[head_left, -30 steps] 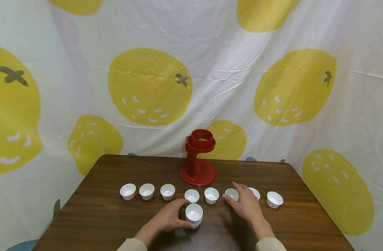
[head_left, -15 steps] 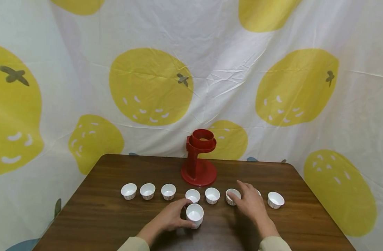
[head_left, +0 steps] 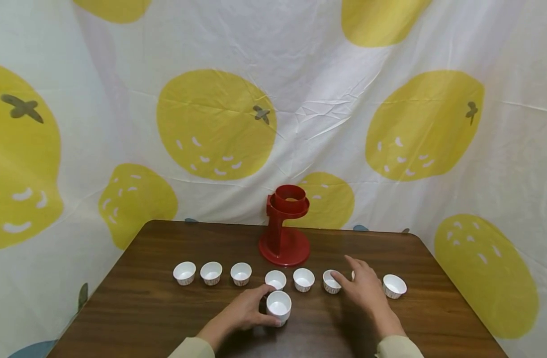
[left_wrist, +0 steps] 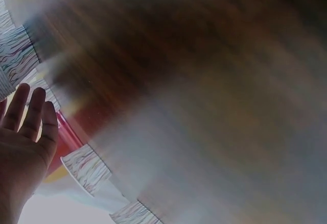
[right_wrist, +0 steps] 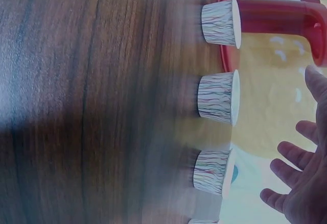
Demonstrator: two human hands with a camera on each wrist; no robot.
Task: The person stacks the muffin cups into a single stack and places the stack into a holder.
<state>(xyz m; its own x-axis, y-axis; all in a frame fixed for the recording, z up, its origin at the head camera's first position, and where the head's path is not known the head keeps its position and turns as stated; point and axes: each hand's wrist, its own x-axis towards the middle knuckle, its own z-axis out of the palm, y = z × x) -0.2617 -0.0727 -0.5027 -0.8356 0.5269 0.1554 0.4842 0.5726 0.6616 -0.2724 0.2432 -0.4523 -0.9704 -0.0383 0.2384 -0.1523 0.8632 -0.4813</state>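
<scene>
Between the thumb and fingers of my left hand (head_left: 245, 309) is a white paper baking cup (head_left: 279, 304), held upright near the front middle of the table. Ridged edges at the cup (left_wrist: 18, 53) in the left wrist view look like stacked rims, though how many cups are nested cannot be told. My right hand (head_left: 367, 289) hovers with spread fingers over the right part of a row of similar cups, holding nothing. Its thumb overlaps a cup (head_left: 330, 283) in the head view; the right wrist view shows the hand apart from the cups (right_wrist: 218, 97). Another cup (head_left: 353, 275) is mostly hidden behind this hand.
A red stand (head_left: 273, 238) with a ring-shaped top stands behind the row, near the back edge. More paper cups (head_left: 211, 273) line the dark wooden table (head_left: 135, 318) from left to right. A lemon-print cloth (head_left: 318, 99) hangs behind.
My right hand has shifted right and a little up, uncovering more of the cup by its thumb. My left hand stays at its cup. The head view has shifted slightly.
</scene>
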